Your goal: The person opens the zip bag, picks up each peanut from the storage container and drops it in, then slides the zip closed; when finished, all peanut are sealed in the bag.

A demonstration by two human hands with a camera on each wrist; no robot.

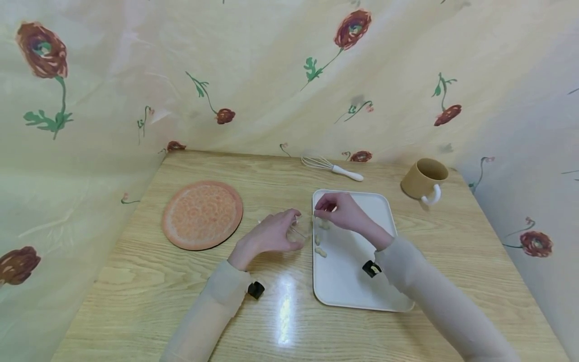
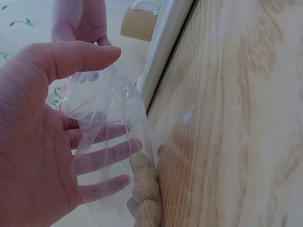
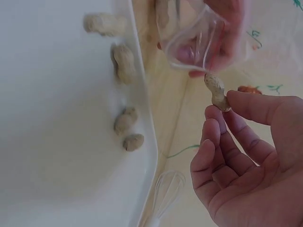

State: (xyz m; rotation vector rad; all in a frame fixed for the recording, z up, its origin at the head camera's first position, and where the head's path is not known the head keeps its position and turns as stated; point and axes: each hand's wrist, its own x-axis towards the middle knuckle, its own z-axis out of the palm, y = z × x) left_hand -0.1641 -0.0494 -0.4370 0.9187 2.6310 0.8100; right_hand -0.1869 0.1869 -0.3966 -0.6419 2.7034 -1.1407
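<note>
In the right wrist view, my right hand (image 3: 255,156) pinches a peanut (image 3: 217,92) between thumb and fingertips, just beside the mouth of a clear zip bag (image 3: 189,42). My left hand (image 1: 271,234) curves round that bag, thumb near its mouth and fingers spread behind the plastic. Several unshelled peanuts (image 2: 146,184) lie low inside the bag in the left wrist view. From the head, the right hand (image 1: 341,211) is over the left edge of a white tray (image 1: 357,281). Along that edge lie several loose peanuts (image 1: 320,252).
Left of the hands lies a round orange patterned mat (image 1: 202,215). A whisk (image 1: 332,167) with a white handle is behind the tray. At the back right stands a tan mug (image 1: 422,178) with a white handle. Floral cloth (image 1: 271,75) hangs around the wooden table (image 1: 149,301).
</note>
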